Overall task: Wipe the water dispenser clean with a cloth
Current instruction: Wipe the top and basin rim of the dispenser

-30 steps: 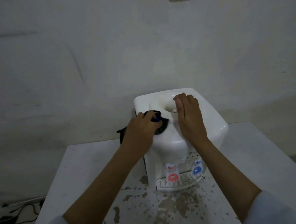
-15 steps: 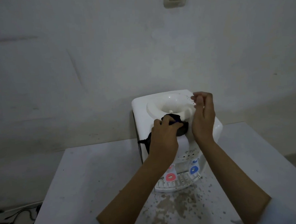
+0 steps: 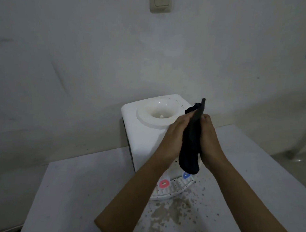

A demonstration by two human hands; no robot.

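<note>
We have the dark cloth (image 3: 191,142) pressed flat between our left hand (image 3: 173,139) and right hand (image 3: 209,139), fingers straight, over the dispenser (image 3: 142,136). It looks like a regrip between wipes; next we likely bunch it and rub the speckled top.

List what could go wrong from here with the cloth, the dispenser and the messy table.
1. The dark cloth is only pressed between the left hand and right hand; its loose lower end might slip down onto the stained table and pick up grime.
2. Specks remain on the water dispenser top and drip tray; a dirty cloth could smear them.
</note>
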